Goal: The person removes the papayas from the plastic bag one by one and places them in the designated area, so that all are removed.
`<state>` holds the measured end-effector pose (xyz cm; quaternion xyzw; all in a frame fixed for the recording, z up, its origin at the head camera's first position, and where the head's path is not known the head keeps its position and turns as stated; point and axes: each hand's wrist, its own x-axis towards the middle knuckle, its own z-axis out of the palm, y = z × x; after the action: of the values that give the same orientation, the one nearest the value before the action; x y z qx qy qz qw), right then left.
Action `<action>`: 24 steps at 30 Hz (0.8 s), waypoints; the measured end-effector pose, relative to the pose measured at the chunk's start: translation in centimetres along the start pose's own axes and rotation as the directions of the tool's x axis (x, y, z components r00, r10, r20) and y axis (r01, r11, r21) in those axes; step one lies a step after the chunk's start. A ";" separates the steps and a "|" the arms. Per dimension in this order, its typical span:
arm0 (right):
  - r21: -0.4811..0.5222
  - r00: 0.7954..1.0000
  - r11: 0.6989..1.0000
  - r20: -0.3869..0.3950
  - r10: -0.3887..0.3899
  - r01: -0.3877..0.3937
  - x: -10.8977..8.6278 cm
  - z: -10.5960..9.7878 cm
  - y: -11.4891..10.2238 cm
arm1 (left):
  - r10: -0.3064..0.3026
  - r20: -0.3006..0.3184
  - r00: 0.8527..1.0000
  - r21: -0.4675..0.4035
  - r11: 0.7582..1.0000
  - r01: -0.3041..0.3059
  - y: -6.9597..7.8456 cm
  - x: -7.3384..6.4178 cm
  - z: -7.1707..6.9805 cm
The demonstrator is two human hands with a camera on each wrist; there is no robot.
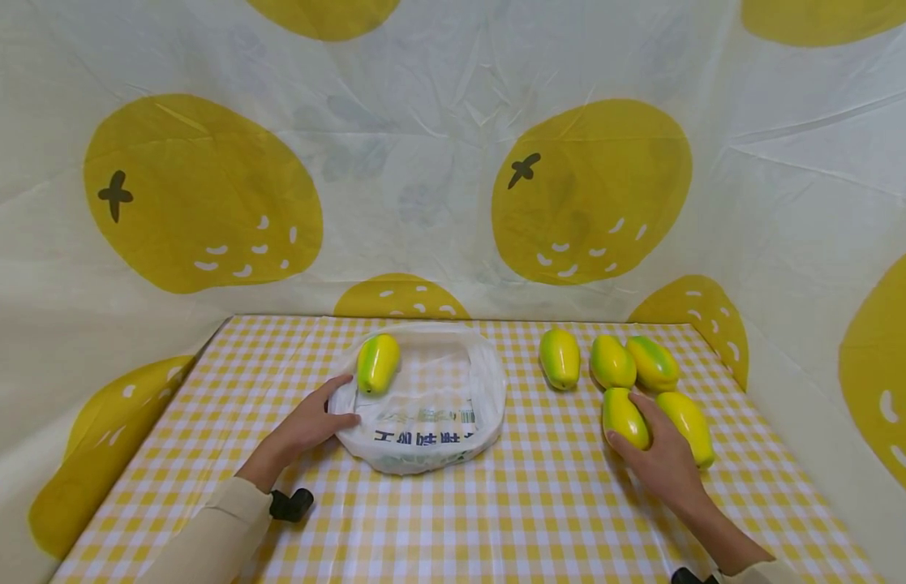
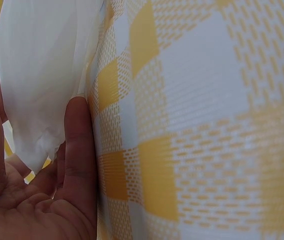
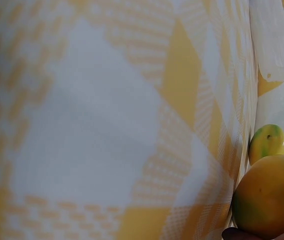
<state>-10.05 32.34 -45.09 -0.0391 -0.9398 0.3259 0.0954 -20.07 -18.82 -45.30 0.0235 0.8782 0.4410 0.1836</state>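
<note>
A white plastic bag (image 1: 489, 389) with its rim rolled open lies left of centre, and one yellow-green papaya (image 1: 378, 365) is inside by the left wall. My left hand (image 1: 310, 422) holds the bag's left side, with thumb and fingers on either side of the white film (image 2: 42, 60) in the left wrist view. On the right, my right hand (image 1: 666, 458) grips the nearest papaya (image 1: 622, 418) between thumb and fingers. That papaya (image 3: 269, 195) shows at the lower right of the right wrist view, touching the cloth or close to it; I cannot tell which.
Several more papayas lie around the right hand: one alone (image 1: 560, 359), two behind (image 1: 611, 362) and one beside the hand (image 1: 688, 428). A yellow-checked cloth (image 1: 525, 503) covers the table. A fruit-printed curtain (image 1: 416, 203) hangs behind and at both sides.
</note>
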 end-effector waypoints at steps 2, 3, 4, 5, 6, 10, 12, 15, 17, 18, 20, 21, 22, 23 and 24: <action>0.000 1.000 1.000 0.002 -0.003 0.003 0.0 0.0 0.0 | 0.001 0.000 1.000 0.000 1.000 -0.001 0.0 0.0 0.0; 0.000 1.000 1.000 0.004 -0.004 0.004 0.0 0.0 0.0 | 0.001 0.000 1.000 0.000 1.000 -0.001 0.0 0.0 0.0; 0.001 1.000 1.000 0.006 -0.005 0.005 0.0 0.0 0.0 | -0.001 0.001 1.000 0.000 1.000 0.001 0.0 0.0 0.0; 0.002 1.000 1.000 0.009 -0.005 0.005 0.0 0.0 0.0 | -0.002 0.000 1.000 0.001 1.000 0.002 0.1 0.0 0.0; 0.004 1.000 1.000 0.014 -0.004 0.004 0.1 -0.1 0.0 | -0.004 0.000 1.000 0.002 1.000 0.004 0.1 0.0 0.0; 0.005 0.999 1.000 0.041 0.013 -0.013 0.1 -0.2 0.0 | -0.011 -0.001 1.000 0.001 1.000 0.011 0.0 0.0 0.0; 0.003 0.998 1.000 0.060 0.026 -0.027 0.2 -0.2 -0.1 | -0.015 -0.002 1.000 -0.002 1.000 0.015 0.0 0.1 0.0; -0.005 0.996 0.999 0.078 0.044 -0.044 0.2 -0.3 -0.1 | -0.016 0.001 1.000 0.001 1.000 0.016 -0.1 0.2 0.0; -0.007 0.996 0.999 0.080 0.045 -0.045 0.2 -0.4 -0.1 | -0.021 0.000 1.000 -0.001 1.000 0.021 -0.1 0.2 0.0; -0.008 0.996 0.999 0.079 0.044 -0.044 0.2 -0.4 -0.1 | -0.021 0.001 1.000 0.000 1.000 0.021 -0.2 0.2 0.0; -0.008 0.997 0.999 0.070 0.037 -0.036 0.1 -0.4 0.0 | -0.025 0.001 1.000 -0.002 1.000 0.025 -0.2 0.2 0.0; -0.006 0.998 1.000 0.063 0.030 -0.030 0.1 -0.4 0.0 | -0.029 0.000 1.000 -0.008 1.000 0.029 -0.3 0.2 0.0; -0.004 0.998 1.000 0.057 0.023 -0.022 0.1 -0.4 0.0 | -0.029 0.000 1.000 -0.007 1.000 0.029 -0.3 0.1 0.0; -0.003 0.999 1.000 0.050 0.015 -0.015 0.1 -0.4 0.0 | -0.027 0.000 1.000 -0.006 1.000 0.027 -0.3 0.1 0.0; -0.002 0.999 1.000 0.042 0.006 -0.006 0.0 -0.4 0.0 | -0.026 0.001 1.000 -0.007 1.000 0.026 -0.3 0.2 0.0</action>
<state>-10.01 32.65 -44.76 -0.0352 -0.9418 0.3259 0.0747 -20.16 -18.95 -45.61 0.0117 0.8769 0.4416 0.1896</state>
